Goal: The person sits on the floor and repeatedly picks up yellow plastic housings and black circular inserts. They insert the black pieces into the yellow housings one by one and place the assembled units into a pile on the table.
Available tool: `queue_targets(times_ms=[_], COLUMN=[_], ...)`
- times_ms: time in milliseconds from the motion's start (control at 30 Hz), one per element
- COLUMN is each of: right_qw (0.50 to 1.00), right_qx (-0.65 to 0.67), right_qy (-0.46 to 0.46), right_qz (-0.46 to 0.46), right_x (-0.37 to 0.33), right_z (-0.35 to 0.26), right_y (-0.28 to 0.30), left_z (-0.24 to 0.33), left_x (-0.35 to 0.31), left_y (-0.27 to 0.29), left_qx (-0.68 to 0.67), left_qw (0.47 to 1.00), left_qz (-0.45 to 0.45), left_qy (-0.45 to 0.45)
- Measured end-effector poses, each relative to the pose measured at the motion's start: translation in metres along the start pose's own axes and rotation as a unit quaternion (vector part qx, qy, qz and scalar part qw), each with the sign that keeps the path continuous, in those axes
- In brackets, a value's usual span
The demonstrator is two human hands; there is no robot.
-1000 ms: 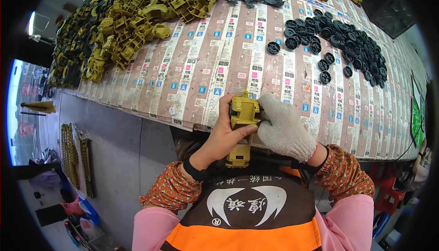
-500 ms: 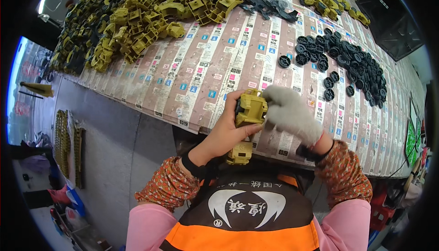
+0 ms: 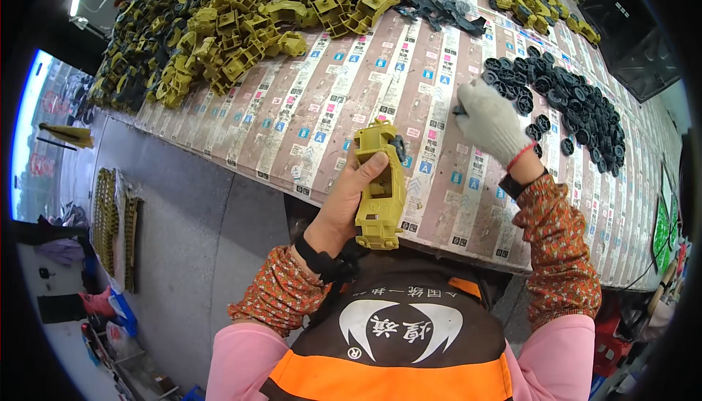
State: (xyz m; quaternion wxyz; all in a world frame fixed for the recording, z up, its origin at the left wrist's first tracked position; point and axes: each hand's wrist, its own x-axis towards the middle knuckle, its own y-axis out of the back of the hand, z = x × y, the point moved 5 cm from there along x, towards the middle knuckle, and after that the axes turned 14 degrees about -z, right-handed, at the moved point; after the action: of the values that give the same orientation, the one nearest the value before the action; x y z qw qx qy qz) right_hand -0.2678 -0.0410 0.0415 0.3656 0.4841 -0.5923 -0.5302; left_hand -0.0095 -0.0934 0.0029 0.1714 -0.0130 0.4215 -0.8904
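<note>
The bare left hand (image 3: 349,200) is raised before the chest, fingers curled tight in a grip, thumb pressed up, forearm in a patterned orange sleeve. The right hand (image 3: 488,122), in a white knit glove, reaches forward, fingertips pinched together.

2 hands (image 3: 349,200), 1 yellow body (image 3: 380,182), approx. 60 black wheels (image 3: 578,105)

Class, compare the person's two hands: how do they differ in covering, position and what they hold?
The left hand is bare; the right hand wears a white glove. The left grips a yellow plastic toy body near the table edge; the right reaches out beside the black wheels. Both wear patterned sleeves.
</note>
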Motion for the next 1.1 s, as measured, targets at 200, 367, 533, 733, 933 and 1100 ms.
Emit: queue_targets(times_ms=[200, 367, 533, 733, 933, 1100], right_qw=[0.913, 0.872, 0.872, 0.881, 0.861, 0.875], right_qx=[0.388, 0.485, 0.488, 0.473, 0.509, 0.484], right_qy=[0.04, 0.011, 0.012, 0.022, 0.018, 0.012], right_qz=[-0.122, -0.065, -0.032, -0.013, -0.002, 0.0], right_x=[-0.08, -0.114, -0.131, -0.14, -0.148, -0.15], right_z=[-0.077, -0.1, -0.106, -0.114, -0.118, -0.128], right_y=[0.0, -0.009, -0.018, -0.017, -0.027, -0.024], left_z=[-0.005, 0.002, 0.007, 0.005, 0.011, 0.012], left_x=[0.002, 0.008, 0.007, 0.005, 0.001, -0.001], left_y=[-0.002, -0.014, -0.018, -0.012, -0.018, -0.03], left_qx=[-0.001, 0.064, 0.117, 0.142, 0.175, 0.256], left_qw=[0.998, 0.99, 0.973, 0.962, 0.95, 0.913], left_qz=[0.035, 0.058, 0.074, 0.102, 0.1, 0.103], left_qy=[-0.057, -0.113, -0.185, -0.209, -0.24, -0.301])
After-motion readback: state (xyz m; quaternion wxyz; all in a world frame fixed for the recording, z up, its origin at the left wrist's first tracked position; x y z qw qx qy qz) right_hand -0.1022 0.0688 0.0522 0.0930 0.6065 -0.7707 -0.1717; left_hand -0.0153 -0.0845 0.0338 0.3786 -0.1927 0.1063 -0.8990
